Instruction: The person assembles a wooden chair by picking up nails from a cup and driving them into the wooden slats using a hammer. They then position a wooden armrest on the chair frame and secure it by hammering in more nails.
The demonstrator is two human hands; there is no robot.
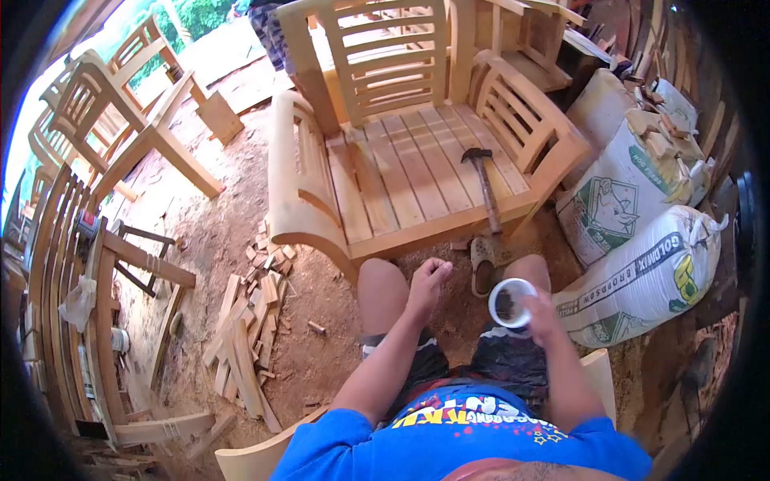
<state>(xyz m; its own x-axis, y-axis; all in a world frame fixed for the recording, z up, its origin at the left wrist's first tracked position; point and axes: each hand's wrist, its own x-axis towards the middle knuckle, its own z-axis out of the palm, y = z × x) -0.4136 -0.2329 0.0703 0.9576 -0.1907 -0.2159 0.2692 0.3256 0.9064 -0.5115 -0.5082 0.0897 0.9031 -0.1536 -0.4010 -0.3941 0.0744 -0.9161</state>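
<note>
My right hand (543, 319) grips a white plastic cup (494, 306), tilted so that its mouth faces up toward me. Small dark pieces, too fine to name, lie inside it. Over my knee, my left hand (433, 276) is closed with the fingers curled together; whatever they may hold is too small to make out. In front of both hands stands a wooden armchair (401, 176) with a slatted seat and back. A hammer (483, 188) rests on its seat, head away from me, with the handle reaching past the front edge.
Offcuts of wood (249, 329) are piled on the dirt floor at left. Filled sacks (650, 268) stand at right, wood scraps on top of one. More wooden chairs (120, 120) are at the back left. A clog (482, 267) lies under the armchair's front edge.
</note>
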